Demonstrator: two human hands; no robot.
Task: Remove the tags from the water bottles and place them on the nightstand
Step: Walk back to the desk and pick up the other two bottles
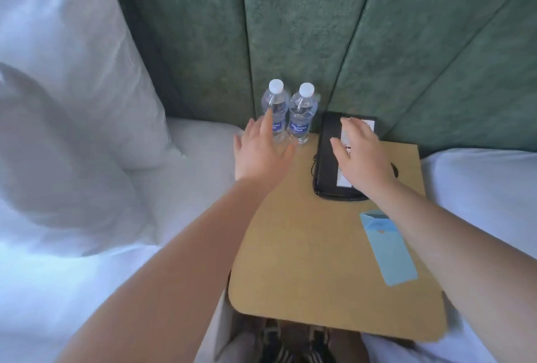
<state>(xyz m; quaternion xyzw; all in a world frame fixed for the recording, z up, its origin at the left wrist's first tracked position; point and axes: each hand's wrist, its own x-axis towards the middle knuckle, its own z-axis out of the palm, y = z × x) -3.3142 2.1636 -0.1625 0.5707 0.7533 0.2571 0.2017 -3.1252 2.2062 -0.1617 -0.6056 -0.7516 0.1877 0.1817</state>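
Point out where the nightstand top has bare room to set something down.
The nightstand is bare in its near left part, bordered by the blue card on the right and the black folder behind. The back is crowded: two bottles, folder, both hands.

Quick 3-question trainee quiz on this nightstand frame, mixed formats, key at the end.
1. True or false: both water bottles stand upright with caps on.
2. The left hand is: A) gripping a bottle B) open beside the bottles C) on the pillow.
3. Fill in: the right hand hovers over the black ____.

Key: 1 true. 2 B. 3 folder, beside the blue card on the nightstand.
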